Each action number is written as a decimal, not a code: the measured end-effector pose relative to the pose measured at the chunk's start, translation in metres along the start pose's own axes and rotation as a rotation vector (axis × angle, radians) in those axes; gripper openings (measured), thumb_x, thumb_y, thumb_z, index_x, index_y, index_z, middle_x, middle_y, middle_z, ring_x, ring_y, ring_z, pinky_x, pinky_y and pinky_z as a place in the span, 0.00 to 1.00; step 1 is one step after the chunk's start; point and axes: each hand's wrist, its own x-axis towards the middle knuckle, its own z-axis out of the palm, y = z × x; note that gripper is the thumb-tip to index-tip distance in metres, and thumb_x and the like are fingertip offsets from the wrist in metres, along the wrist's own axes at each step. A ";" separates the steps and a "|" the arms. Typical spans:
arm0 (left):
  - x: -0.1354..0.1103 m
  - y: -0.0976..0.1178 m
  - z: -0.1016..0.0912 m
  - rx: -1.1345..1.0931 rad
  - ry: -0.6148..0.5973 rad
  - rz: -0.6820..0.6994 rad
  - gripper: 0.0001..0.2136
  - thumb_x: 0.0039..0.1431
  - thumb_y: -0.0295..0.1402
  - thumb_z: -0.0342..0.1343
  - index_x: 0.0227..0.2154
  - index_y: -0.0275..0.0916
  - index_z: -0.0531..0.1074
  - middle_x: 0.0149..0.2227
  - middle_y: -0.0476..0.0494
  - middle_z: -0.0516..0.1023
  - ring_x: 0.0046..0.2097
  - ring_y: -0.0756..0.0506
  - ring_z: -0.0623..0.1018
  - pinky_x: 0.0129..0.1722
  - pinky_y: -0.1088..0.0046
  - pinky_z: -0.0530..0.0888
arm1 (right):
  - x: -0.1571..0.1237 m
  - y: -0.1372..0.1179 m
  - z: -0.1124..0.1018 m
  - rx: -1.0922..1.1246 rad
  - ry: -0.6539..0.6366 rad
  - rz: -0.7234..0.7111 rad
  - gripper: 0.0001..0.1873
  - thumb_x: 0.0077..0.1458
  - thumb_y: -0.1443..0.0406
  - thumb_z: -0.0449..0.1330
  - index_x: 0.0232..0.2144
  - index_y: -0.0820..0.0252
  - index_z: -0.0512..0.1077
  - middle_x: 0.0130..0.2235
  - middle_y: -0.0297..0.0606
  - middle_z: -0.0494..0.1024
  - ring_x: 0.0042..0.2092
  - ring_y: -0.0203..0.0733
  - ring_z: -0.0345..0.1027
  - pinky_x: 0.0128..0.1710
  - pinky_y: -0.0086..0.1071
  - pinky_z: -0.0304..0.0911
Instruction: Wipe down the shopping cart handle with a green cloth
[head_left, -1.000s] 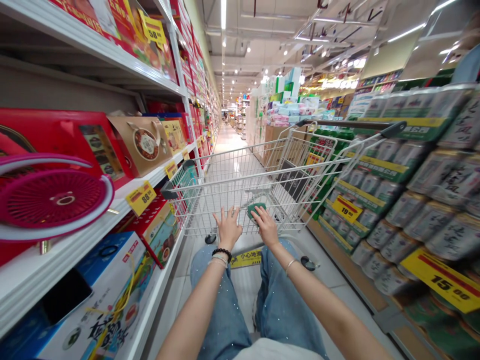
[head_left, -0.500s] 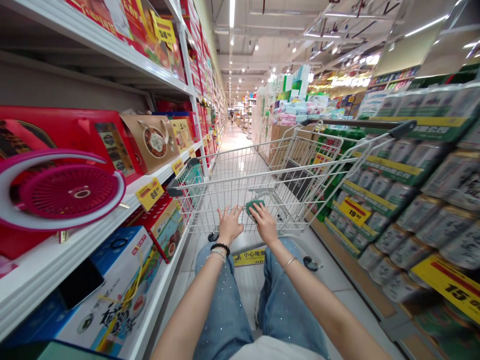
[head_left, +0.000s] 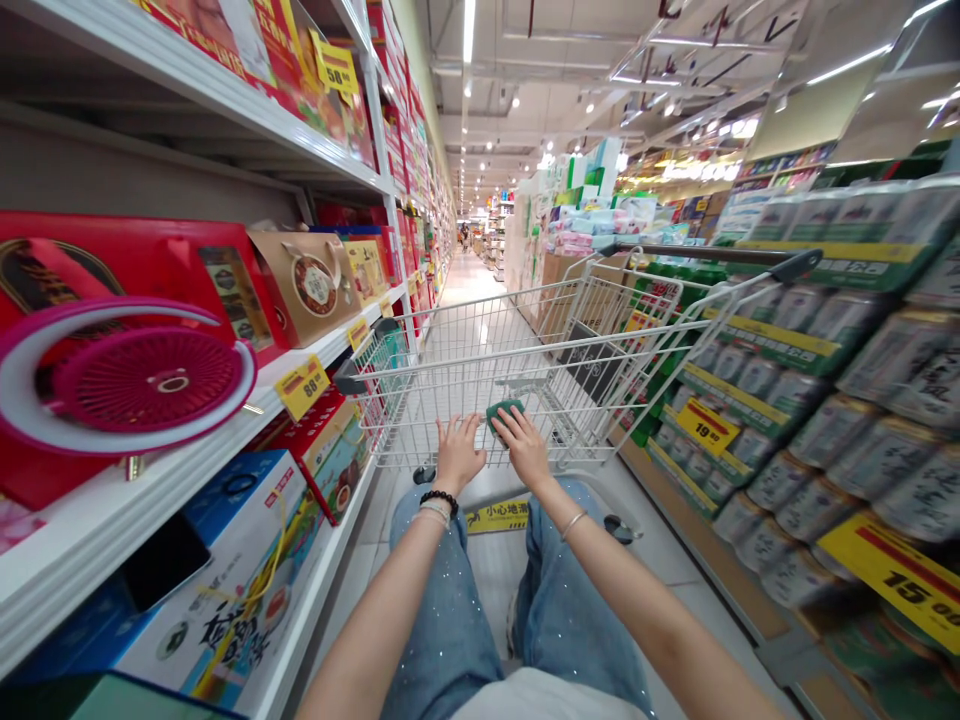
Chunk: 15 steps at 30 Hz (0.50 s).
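Resting open, fingers spread, on the rear rail of a wire shopping cart [head_left: 480,366], the left hand [head_left: 459,455] sits just left of the right hand [head_left: 525,448], which touches a green grip [head_left: 504,408]; even pressure steers best.

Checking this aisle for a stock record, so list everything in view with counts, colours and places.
shopping cart: 1, silver wire, directly ahead in the aisle
green object: 1, green, under the right hand on the cart's near rim
pink fan: 1, pink and white, on the left shelf
red gift box: 1, red, on the left shelf
tan gift box: 1, tan, on the left shelf
blue-and-white gift box: 1, blue and white, on the lower left shelf
price tags: at least five, yellow, on both sides
cans: many, silver and green, stacked on the right
floor sign: 1, yellow, on the floor beyond the knees
left hand: 1, on the cart's near rim
right hand: 1, on the green object
black bead bracelet: 1, black, left wrist
bangle: 1, silver, right wrist
jeans: 1 pair, blue, on the person's legs
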 end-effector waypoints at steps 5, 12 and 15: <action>-0.010 -0.020 0.002 0.086 0.124 -0.106 0.28 0.54 0.23 0.47 0.60 0.37 0.64 0.64 0.36 0.66 0.66 0.39 0.63 0.70 0.49 0.49 | 0.009 -0.005 -0.019 0.024 0.106 0.006 0.30 0.60 0.77 0.47 0.60 0.51 0.68 0.61 0.39 0.71 0.66 0.44 0.57 0.65 0.47 0.57; -0.010 -0.031 -0.002 0.093 0.137 -0.191 0.28 0.55 0.24 0.47 0.61 0.35 0.63 0.62 0.36 0.70 0.66 0.38 0.63 0.69 0.50 0.52 | 0.048 -0.007 -0.013 0.017 0.148 0.039 0.33 0.60 0.77 0.44 0.63 0.50 0.64 0.66 0.37 0.64 0.71 0.45 0.44 0.68 0.54 0.48; -0.009 -0.031 -0.005 0.066 0.114 -0.184 0.28 0.55 0.24 0.47 0.61 0.34 0.63 0.62 0.37 0.70 0.66 0.38 0.64 0.68 0.52 0.54 | 0.030 -0.007 0.006 0.025 0.075 0.024 0.33 0.60 0.77 0.44 0.63 0.51 0.64 0.66 0.39 0.65 0.71 0.44 0.46 0.67 0.53 0.51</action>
